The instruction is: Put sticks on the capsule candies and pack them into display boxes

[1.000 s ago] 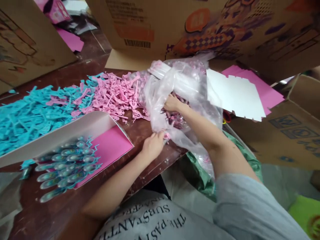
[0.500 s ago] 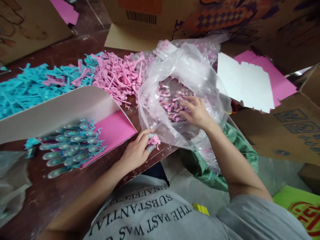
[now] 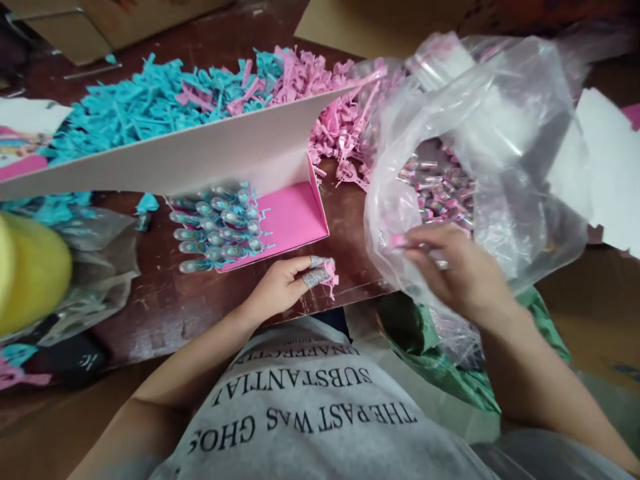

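Note:
My left hand (image 3: 280, 288), with grey tape around fingertips, pinches a small pink plastic piece (image 3: 330, 273) near the table's front edge. Between the fingers of my right hand (image 3: 460, 270) is a small pink-ended tube (image 3: 398, 241); my fingers hide part of it. That hand hovers at the near side of an open clear plastic bag (image 3: 385, 200), which holds many similar small tubes (image 3: 445, 193). To the left, an open white box with a pink floor (image 3: 295, 210) contains rows of clear, teal-tinted spoon-shaped pieces (image 3: 220, 230).
Heaps of teal plastic pieces (image 3: 135, 107) and pink plastic pieces (image 3: 345, 133) lie behind the box. A yellow round container (image 3: 33, 273) stands at the left. White card (image 3: 610, 167) is at the right, and green sheeting (image 3: 450, 373) hangs below the bag.
My right hand has come out of the bag's opening toward me, now pinching a small tube. My left hand keeps the pink piece. The view has swung left.

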The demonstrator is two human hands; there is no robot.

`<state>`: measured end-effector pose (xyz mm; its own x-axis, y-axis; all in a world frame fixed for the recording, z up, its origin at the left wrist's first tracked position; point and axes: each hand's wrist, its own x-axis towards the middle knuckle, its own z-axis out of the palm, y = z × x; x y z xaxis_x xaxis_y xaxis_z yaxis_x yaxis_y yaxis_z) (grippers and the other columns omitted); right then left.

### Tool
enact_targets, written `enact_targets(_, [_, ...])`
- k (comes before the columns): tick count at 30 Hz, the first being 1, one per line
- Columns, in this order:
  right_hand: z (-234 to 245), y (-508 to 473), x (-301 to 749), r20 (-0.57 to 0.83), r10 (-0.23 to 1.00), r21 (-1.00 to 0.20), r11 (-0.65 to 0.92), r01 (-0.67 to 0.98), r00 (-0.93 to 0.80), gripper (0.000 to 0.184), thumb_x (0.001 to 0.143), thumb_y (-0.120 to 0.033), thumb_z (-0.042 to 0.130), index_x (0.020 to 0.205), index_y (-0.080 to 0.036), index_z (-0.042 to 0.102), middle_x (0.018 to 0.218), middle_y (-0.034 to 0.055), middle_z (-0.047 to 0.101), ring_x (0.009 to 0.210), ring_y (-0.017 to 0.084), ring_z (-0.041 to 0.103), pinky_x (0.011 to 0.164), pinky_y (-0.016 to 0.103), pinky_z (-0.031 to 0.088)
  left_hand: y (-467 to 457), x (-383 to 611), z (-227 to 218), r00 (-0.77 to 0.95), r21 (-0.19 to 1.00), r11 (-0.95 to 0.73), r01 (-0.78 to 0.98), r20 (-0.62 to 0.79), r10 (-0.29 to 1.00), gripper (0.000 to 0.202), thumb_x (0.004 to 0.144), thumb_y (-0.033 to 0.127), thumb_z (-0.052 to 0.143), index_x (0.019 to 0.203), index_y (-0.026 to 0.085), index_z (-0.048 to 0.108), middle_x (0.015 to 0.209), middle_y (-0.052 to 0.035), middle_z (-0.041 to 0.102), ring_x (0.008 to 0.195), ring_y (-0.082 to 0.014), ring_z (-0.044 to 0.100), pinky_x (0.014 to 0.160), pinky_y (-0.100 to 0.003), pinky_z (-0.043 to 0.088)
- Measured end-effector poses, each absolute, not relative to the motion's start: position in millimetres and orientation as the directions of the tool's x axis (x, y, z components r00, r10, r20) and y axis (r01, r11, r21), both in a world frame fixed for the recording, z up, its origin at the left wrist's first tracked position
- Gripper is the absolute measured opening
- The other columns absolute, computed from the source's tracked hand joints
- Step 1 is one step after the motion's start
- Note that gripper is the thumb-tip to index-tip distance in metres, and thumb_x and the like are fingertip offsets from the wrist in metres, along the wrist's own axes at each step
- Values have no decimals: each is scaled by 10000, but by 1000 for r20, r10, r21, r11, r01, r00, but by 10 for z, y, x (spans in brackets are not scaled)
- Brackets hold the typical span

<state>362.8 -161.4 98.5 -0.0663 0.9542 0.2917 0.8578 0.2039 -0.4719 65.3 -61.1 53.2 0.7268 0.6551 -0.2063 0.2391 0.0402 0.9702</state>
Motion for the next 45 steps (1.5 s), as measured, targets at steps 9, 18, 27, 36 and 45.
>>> enact_targets(9, [927,-1419,3052,355,848,-556,530,640,-394,204,1069,-200,619,1257,-171,691,1203,117,761,1078,201,758,929,360,676,-622,615,638,787,969,-169,177,-36,616,177,1027,267,700,1127,248,845,1079,-42,857,936,-174,812,877,-293,653])
enact_targets(18, [842,-1532,2997,332,889,-562,455,691,-316,225,1077,-223,609,1280,-149,672,1207,141,758,1076,208,757,927,358,670,-679,654,588,745,818,-525,236,195,638,232,1036,142,610,1104,211,820,1093,-52,849,927,-174,801,812,-290,648])
enact_targets(27, [852,-1506,2981,-161,979,-773,-45,633,-127,213,1037,-369,654,1110,-192,748,946,32,801,771,149,717,723,292,546,-624,632,441,838,234,-939,251,433,332,240,1056,139,581,1111,225,798,1212,-23,841,798,-187,743,708,-338,559])
enact_targets(36, [620,-1627,4339,35,987,-251,-146,957,160,230,1002,-300,624,1169,-215,758,1340,182,672,1251,363,630,1067,560,543,-618,574,435,695,936,-177,305,-92,713,509,1015,479,707,1463,244,651,1388,-98,770,1245,-280,757,1108,-432,609])
enact_targets(45, [1020,-1755,3617,310,947,-536,250,807,-87,300,1023,-216,672,1317,-246,620,1107,79,725,930,212,704,756,357,599,-632,664,550,683,990,-11,143,-91,725,375,943,482,814,1229,245,763,1288,-95,807,1163,-211,775,1028,-374,639])
